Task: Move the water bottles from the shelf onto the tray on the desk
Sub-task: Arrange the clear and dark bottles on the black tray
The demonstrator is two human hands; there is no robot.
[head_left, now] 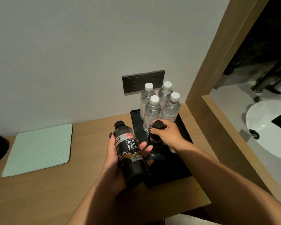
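We see the left hand (116, 153) gripping a dark bottle (130, 153) round its middle, fingers curled about the label, the bottle tilted and held above the desk (47, 189) just left of the tray (182, 161); the right hand (168, 135) grips a second dark bottle (154, 142) near its cap, upright over the tray's middle; whether its base touches the tray we cannot tell; at the tray's far end stand four clear bottles (152, 111) with white caps, close together in two rows; behind them a dark socket plate (133, 84) sits on the wall; a pale green mat (39, 149) lies on the desk well to the left; a white basin (266, 132) shows at the right beyond a wooden frame (206, 78).
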